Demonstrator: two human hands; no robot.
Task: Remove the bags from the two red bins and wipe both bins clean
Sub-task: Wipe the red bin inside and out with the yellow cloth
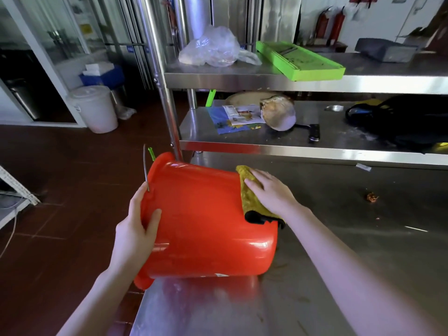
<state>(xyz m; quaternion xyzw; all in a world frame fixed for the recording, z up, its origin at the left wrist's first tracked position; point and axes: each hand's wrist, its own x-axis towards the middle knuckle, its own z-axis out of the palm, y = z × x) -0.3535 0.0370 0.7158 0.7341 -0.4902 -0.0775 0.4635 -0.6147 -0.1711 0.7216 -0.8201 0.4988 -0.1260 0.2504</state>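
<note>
A steel table (pixel 339 263) fills the near right. On it a red bin (pixel 206 226) lies on its side, its open rim hanging past the table's left edge and its wire handle (pixel 145 168) sticking up. The left hand (pixel 135 229) grips the rim, thumb on the outside wall, fingers curled over the edge. The right hand (pixel 269 190) lies flat with fingers spread, pressing a yellow cloth (pixel 247 197) against the bin near its base. Behind, a lower shelf (pixel 242 146) carries leaflets (pixel 240 115) and a knife (pixel 314 133). The upper shelf (pixel 242 82) holds a crumpled clear plastic bag (pixel 211 47) and a green tray (pixel 300 60).
</note>
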